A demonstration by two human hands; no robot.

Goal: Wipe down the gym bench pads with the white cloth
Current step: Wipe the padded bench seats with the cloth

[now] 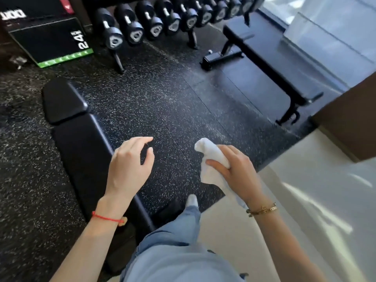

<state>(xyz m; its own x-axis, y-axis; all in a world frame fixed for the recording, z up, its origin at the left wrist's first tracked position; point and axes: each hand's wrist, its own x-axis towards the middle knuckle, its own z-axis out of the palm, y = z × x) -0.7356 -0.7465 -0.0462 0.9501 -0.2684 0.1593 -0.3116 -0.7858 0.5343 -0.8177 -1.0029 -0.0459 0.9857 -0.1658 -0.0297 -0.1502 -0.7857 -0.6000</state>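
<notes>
Below the head camera, right hand (pixel 237 174) grips the white cloth (pixel 213 161); fingers curled round it, thumb (pixel 217 166) pressed across the front; cloth bunched, one end sticking up past the fingertips, the other hanging below the palm toward the wrist; gold bracelet (pixel 262 209) on that wrist. Left hand (pixel 129 163) holds nothing; fingers loosely curled and slightly spread, hovering over the right edge of the near bench (pixel 81 143), contact not clear; red string (pixel 105 217) on that wrist. Near bench is black, two pads, running from under the left forearm away past the fingertips; cloth is apart from it, over the speckled floor (pixel 162 110). Second bench (pixel 270 64) well beyond the right fingertips, far right. Dumbbell rack (pixel 162 23) far ahead of both hands; black box (pixel 50 41) marked 24 far left. Jeans leg (pixel 179 241) and shoe tip (pixel 192 200) between the forearms.
</notes>
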